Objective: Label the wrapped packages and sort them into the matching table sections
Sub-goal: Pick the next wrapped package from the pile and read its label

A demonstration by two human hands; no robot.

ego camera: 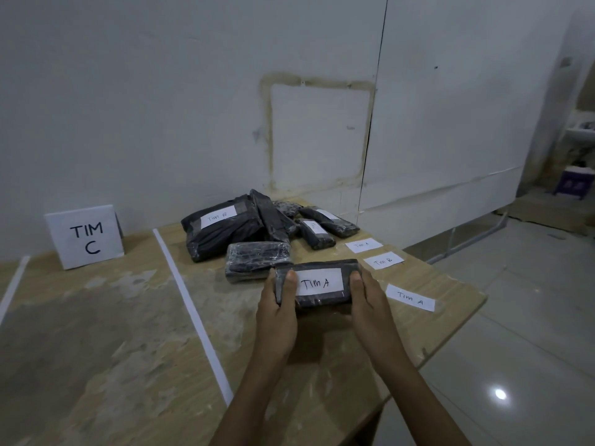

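Your left grip [278, 312] and right grip [367, 309] clasp opposite ends of the black film-wrapped rectangular package [317, 300], thumbs on top.

Stained square patch [318, 133] marking the far wall [128, 91], purple box [576, 184] sitting far right, tiled floor [531, 317] reflecting a light spot [500, 394] near right.

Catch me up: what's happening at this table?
A person grips a black wrapped package labelled TIM A, left hand and right hand at its ends, thumbs on top. Behind it lies a pile of wrapped packages, some already labelled. Three loose paper labels lie on the table to its right. A TIM C sign stands left of the white tape strip.
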